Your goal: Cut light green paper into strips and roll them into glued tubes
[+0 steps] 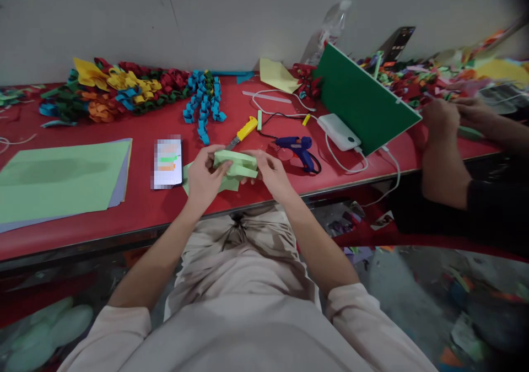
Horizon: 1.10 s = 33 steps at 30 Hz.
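Between my two hands is a folded strip of light green paper (235,163), held just above the front of the red table (142,107). My left hand (205,174) grips its left end, thumb on the near face. At the other end, the fingers of my right hand (270,174) close on the paper, and some of them are hidden behind it. More green paper (229,183) lies on the table under my hands. A yellow utility knife (247,129) rests just beyond them, its blade pointing toward my left hand. To the right lies a blue glue gun (300,149).
A phone (167,162) and stacked green sheets (61,179) lie left. Colourful paper chains (128,88) and blue chains (202,104) line the back. A white power bank (339,131) with cables sits by a green board (363,96). Another person's hands (442,116) work at right.
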Each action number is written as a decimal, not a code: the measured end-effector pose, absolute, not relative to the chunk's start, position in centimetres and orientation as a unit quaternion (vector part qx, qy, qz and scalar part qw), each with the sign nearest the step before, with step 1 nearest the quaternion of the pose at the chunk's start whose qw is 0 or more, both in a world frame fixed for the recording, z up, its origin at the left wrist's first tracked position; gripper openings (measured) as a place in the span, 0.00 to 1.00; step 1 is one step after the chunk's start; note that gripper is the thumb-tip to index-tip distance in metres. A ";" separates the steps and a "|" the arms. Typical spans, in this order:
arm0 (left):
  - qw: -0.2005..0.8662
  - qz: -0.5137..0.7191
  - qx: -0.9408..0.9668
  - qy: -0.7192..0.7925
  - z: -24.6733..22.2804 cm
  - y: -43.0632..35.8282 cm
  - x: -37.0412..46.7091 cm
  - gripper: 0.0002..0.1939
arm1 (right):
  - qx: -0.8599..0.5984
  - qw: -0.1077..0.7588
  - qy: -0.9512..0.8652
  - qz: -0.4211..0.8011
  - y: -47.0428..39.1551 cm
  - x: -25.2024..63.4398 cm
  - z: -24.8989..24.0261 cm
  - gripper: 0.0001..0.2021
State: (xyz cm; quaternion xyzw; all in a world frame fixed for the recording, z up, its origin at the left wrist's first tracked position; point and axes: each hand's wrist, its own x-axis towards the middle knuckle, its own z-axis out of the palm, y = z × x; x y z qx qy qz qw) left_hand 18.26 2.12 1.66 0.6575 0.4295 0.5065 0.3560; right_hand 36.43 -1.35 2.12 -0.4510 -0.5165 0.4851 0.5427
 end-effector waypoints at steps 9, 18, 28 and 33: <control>0.449 0.485 0.609 0.438 1.6 2.2 18.3 0.32 | -0.464 0.557 -0.499 0.475 -0.8 36.4 0.8 0.20; 0.487 0.485 0.536 0.490 1.7 2.5 18.3 0.26 | -0.476 0.513 -0.541 0.466 -0.6 36.7 1.2 0.18; 0.489 0.433 0.570 0.498 2.5 2.7 17.8 0.21 | -0.503 0.536 -0.507 0.450 -0.3 36.5 0.7 0.14; 0.495 0.395 0.606 0.482 3.1 3.3 17.5 0.23 | -0.501 0.521 -0.538 0.434 -0.5 36.6 1.1 0.14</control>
